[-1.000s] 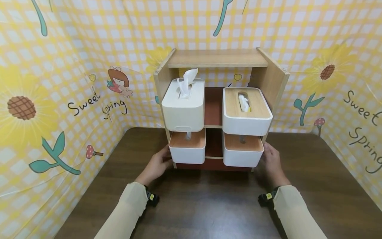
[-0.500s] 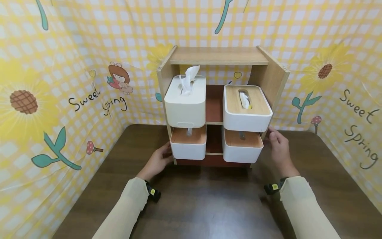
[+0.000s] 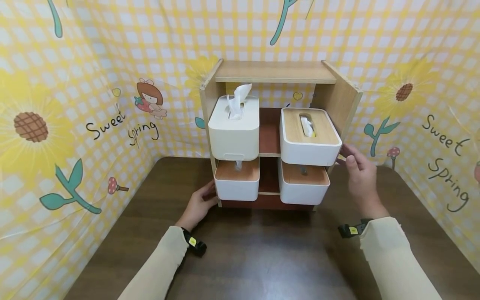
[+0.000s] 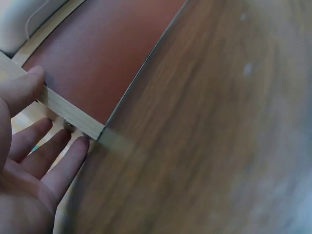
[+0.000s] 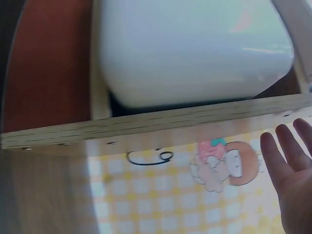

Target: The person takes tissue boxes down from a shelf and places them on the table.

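Note:
A small wooden shelf unit (image 3: 275,73) stands on the table and bears tissue boxes in two rows. At its lower left side, my left hand (image 3: 196,206) holds the front edge of the side panel (image 4: 70,111). The thumb lies on that edge, the fingers along the outer face. Beside the right panel (image 3: 341,91), my right hand (image 3: 361,177) is raised with its fingers (image 5: 278,158) extended, holding nothing. The upper row has a cream tissue box (image 3: 234,143) and a white tissue box (image 3: 310,154) with a wooden lid.
Two white, wood-topped tissue boxes (image 3: 237,190) (image 3: 304,194) fill the lower row, jutting forward. Red-brown boards (image 3: 269,131) show between the columns. A dark wooden table (image 3: 262,258) extends in front. Yellow checked cloth (image 3: 168,50) with flowers hangs behind and at both sides.
My right hand has come off the lower right of the shelf and moved up and outward. My left hand stays at the lower left. The shelf's left edge appears slightly farther right.

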A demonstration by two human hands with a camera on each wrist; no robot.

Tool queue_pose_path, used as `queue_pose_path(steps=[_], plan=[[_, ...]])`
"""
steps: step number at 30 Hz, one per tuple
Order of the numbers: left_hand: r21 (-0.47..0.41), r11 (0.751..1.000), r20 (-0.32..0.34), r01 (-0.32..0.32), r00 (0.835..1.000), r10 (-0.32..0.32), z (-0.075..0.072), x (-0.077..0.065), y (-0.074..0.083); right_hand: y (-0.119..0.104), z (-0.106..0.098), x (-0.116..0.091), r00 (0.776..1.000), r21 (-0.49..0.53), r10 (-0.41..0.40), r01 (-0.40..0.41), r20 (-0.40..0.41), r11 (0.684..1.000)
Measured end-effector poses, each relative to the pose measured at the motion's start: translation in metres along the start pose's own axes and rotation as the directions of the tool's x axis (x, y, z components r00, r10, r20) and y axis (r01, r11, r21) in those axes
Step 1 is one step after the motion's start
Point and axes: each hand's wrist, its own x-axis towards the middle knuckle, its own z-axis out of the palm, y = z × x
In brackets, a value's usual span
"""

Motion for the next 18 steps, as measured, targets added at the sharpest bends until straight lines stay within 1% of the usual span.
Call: queue_pose_path(steps=[3, 5, 6, 8, 11, 13, 17, 18], plan=[[-0.029, 1.0, -0.02, -0.009, 1.0, 0.008, 0.002, 0.004, -0.013, -0.009, -0.001, 0.004, 1.0, -0.035, -0.004, 0.004, 0.0, 0.999], [-0.035, 0.999, -0.03, -0.015, 0.999, 0.014, 0.002, 0.006, -0.021, -0.015, -0.001, 0.008, 1.0, -0.08, -0.009, 0.009, 0.004, 0.997], [-0.037, 0.999, -0.033, -0.02, 0.999, 0.018, 0.002, 0.007, -0.024, -0.018, -0.001, 0.01, 1.0, -0.087, -0.011, 0.011, 0.002, 0.996], [-0.035, 0.999, -0.04, -0.023, 0.999, 0.022, 0.003, 0.01, -0.032, -0.023, -0.002, 0.013, 1.0, -0.061, -0.014, 0.013, -0.002, 0.998], [-0.018, 0.999, -0.048, -0.033, 0.998, 0.032, 0.004, 0.009, -0.033, -0.027, -0.001, 0.017, 1.0, -0.045, -0.024, 0.023, -0.007, 0.999], [-0.009, 1.0, -0.059, -0.028, 0.998, 0.027, 0.003, 0.008, -0.034, -0.027, 0.0, 0.018, 1.0, -0.039, -0.023, 0.022, -0.011, 0.999], [0.003, 1.0, -0.067, -0.009, 0.998, 0.009, 0.004, 0.005, -0.036, -0.029, 0.001, 0.018, 1.0, -0.081, -0.021, 0.019, -0.022, 0.997], [0.009, 1.0, -0.069, -0.002, 0.998, 0.003, 0.004, 0.004, -0.037, -0.03, 0.002, 0.018, 1.0, -0.077, -0.016, 0.014, -0.026, 0.997]])
